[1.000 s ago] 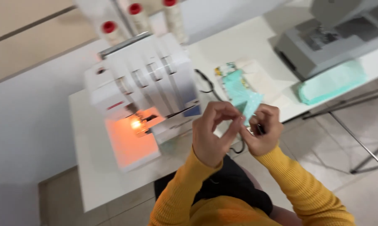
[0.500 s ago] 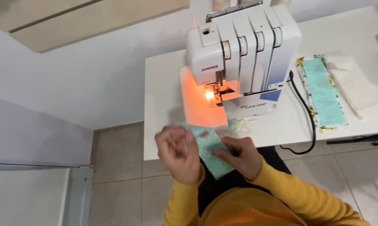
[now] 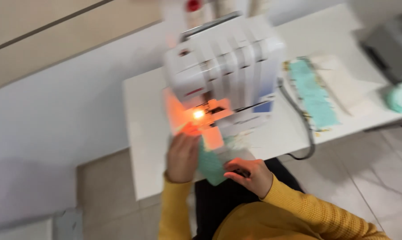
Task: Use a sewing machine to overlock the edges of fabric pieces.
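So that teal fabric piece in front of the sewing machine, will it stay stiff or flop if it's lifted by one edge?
Probably floppy: the teal fabric piece looks thin and lies flat under the left hand and right hand. Likely light for its size. The picture is blurred, so its surface grip is hard to judge.

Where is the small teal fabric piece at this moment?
In the head view, the teal fabric piece lies on the white table between the left hand and right hand, below the serger's light.
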